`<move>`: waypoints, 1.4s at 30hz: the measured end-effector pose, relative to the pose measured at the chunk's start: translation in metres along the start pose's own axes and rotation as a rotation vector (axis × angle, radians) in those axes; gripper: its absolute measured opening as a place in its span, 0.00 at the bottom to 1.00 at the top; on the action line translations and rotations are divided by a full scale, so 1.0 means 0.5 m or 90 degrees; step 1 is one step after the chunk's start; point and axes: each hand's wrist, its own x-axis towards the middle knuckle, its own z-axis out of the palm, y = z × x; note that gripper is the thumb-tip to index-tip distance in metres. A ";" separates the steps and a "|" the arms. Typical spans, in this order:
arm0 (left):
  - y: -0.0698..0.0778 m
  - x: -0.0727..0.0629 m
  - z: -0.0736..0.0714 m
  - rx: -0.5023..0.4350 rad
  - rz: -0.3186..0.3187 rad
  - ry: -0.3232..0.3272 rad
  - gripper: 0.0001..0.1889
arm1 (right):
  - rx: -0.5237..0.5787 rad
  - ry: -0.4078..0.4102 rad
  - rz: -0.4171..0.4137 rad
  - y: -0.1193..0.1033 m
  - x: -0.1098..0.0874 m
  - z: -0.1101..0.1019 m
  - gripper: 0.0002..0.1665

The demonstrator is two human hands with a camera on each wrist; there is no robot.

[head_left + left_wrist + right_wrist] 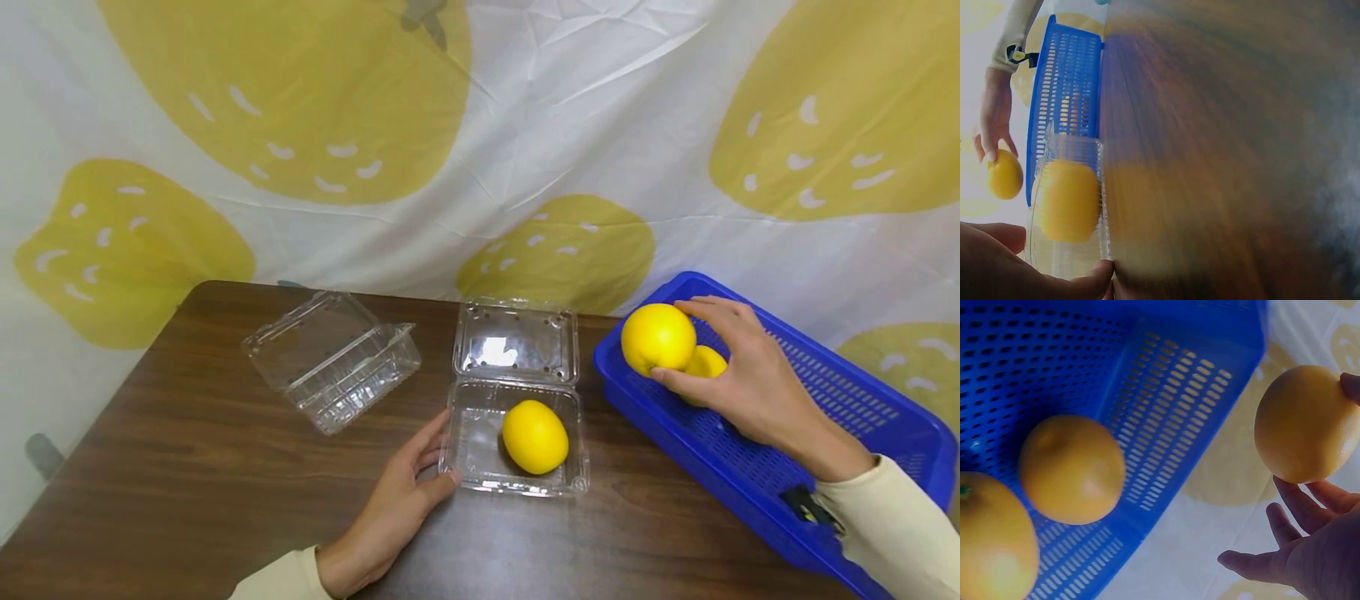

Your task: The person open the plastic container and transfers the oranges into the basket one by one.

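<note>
My right hand (757, 379) grips a yellow-skinned orange (657, 338) between thumb and fingertips, raised over the far left end of the blue basket (847, 408). In the right wrist view, two more oranges (1072, 469) lie in that basket. At the centre of the table stands a clear plastic clamshell box (517, 487), its lid (517, 342) folded back. One orange (535, 437) sits in the right part of its base. My left hand (397, 500) holds the box at its left side, thumb at the near left corner and fingers along the wall.
A second clear clamshell box (337, 358) lies half-open on the dark wooden table (187, 467), to the left. Behind the table hangs a white cloth (525, 108) printed with large yellow fruits. The basket stretches along the right side toward me, under my right forearm.
</note>
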 end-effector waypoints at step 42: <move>0.002 0.000 -0.004 0.014 -0.007 -0.006 0.42 | -0.081 -0.081 -0.073 0.115 -0.025 0.075 0.45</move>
